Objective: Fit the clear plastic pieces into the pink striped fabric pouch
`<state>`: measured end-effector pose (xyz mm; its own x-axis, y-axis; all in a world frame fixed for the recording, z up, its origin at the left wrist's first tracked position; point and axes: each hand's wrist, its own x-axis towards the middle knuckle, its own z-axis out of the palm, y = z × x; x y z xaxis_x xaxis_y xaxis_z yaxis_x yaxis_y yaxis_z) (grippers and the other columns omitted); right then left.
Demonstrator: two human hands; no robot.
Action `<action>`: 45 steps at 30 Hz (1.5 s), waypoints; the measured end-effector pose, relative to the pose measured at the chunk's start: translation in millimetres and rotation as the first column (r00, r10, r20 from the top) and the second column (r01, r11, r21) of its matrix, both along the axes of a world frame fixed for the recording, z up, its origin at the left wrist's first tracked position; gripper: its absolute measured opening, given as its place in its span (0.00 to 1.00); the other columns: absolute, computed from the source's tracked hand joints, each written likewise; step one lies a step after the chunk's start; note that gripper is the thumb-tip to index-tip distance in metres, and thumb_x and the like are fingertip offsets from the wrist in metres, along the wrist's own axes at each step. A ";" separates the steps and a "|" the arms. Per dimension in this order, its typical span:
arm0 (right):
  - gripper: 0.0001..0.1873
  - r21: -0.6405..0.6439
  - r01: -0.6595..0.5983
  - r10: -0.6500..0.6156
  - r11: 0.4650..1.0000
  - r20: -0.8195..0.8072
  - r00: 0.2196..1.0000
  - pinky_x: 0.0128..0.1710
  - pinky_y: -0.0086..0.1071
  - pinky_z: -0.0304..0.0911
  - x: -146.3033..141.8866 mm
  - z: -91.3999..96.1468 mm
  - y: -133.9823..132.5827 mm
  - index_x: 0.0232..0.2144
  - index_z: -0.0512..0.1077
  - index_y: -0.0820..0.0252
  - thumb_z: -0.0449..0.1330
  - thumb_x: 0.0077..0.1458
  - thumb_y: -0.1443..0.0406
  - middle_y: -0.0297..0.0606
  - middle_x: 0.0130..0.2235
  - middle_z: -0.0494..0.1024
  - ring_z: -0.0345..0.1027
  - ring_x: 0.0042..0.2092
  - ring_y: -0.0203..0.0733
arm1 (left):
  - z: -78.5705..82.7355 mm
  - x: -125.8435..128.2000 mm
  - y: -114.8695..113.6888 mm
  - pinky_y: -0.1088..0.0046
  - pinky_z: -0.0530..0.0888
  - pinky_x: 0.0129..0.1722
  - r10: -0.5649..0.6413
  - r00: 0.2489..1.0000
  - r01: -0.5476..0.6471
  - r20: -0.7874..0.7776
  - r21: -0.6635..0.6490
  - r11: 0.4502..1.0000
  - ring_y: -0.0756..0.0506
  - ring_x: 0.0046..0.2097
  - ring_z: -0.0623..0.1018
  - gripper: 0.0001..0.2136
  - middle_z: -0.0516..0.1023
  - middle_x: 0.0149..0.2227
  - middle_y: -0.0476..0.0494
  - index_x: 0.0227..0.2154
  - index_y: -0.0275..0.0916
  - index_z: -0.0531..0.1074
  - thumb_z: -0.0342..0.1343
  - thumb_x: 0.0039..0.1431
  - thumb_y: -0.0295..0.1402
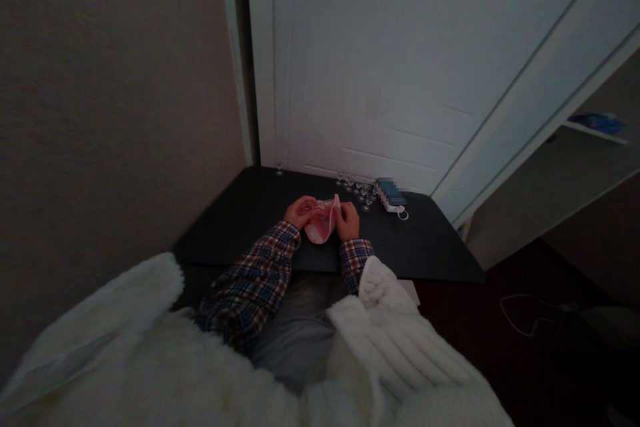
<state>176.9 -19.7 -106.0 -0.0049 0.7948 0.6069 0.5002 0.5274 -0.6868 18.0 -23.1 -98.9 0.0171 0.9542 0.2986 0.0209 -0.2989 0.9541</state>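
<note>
Both my hands hold a small pink pouch just above the black table. My left hand grips its left upper edge with fingers curled. My right hand pinches the right upper edge. The pouch hangs down between them, its top spread a little. My sleeves are plaid, under a white fluffy garment.
Several small clear glass pieces lie on the table behind my hands, one more stands at the far left. A blue-and-white box sits right of them. A white door stands behind the table, a wall to the left.
</note>
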 end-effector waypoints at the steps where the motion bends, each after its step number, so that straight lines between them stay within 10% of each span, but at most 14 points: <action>1: 0.11 -0.002 0.008 -0.008 1.000 0.000 1.000 0.34 0.28 0.57 0.4 -0.3 0.4 0.29 0.69 0.61 0.50 0.54 0.62 0.36 0.31 0.66 0.60 0.33 0.35 | -0.2 0.1 0.0 0.78 0.65 0.17 0.000 1.000 0.000 -0.001 0.000 1.000 0.53 0.20 0.69 0.19 0.68 0.21 0.53 0.30 0.38 0.65 0.60 0.37 0.44; 45: 0.10 -0.047 -0.053 0.050 0.998 -0.058 0.997 0.31 0.28 0.56 2.6 -1.6 4.6 0.30 0.71 0.60 0.53 0.50 0.61 0.33 0.29 0.67 0.59 0.30 0.34 | 0.0 3.3 -2.2 0.79 0.66 0.18 -0.027 0.999 0.031 0.043 -0.085 0.996 0.54 0.20 0.68 0.19 0.70 0.22 0.53 0.29 0.37 0.64 0.63 0.35 0.40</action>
<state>179.5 -15.2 -107.6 -0.0130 0.8229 0.5680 0.4328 0.5167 -0.7387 21.3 -25.4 -98.9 0.0344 0.9755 0.2172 -0.0274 -0.2164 0.9759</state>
